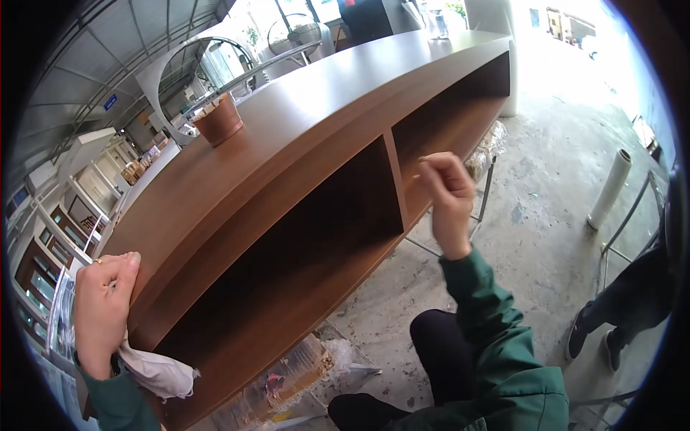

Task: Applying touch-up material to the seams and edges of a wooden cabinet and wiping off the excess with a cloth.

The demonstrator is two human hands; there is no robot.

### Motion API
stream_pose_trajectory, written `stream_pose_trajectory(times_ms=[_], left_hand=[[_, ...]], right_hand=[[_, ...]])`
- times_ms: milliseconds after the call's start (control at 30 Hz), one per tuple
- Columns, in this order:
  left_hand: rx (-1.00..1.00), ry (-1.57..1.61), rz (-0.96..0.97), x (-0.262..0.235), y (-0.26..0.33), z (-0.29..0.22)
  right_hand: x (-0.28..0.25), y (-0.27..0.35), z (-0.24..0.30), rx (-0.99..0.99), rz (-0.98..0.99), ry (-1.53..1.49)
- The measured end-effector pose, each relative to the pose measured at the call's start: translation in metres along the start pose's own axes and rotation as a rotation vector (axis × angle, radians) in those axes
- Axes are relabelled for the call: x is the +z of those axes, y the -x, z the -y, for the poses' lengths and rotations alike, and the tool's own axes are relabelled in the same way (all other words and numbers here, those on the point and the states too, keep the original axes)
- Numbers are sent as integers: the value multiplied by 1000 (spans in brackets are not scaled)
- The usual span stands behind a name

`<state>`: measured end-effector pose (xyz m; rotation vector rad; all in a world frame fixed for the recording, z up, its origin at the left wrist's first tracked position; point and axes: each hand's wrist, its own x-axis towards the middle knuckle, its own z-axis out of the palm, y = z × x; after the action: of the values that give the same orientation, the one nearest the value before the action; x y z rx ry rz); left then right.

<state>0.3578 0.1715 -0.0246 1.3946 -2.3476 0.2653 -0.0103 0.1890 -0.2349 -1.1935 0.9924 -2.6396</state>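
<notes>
The long brown wooden shelf unit (pixel 287 179) lies on metal stands; the left hand (pixel 104 302) fists a white cloth (pixel 158 373) at its near end, the right hand (pixel 447 194) pinches something tiny by the divider. Wiping seems underway; next needs steady pressure.

Left hand (pixel 104 305) is curled into a fist down at the near end of the wooden shelf unit (pixel 287 187), right hand (pixel 447 197) raised beside its divider, fingers pinched together, green sleeves on both.
</notes>
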Motion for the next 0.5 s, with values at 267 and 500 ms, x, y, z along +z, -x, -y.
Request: stream_pose_trajectory(times_ms=[267,500], left_hand=[[-34,31,-22,1,2,6],[-121,109,-16,-5,7,9]], right_hand=[[45,20,-33,42,-64,-158],[56,8,-33,-239,-286,127]])
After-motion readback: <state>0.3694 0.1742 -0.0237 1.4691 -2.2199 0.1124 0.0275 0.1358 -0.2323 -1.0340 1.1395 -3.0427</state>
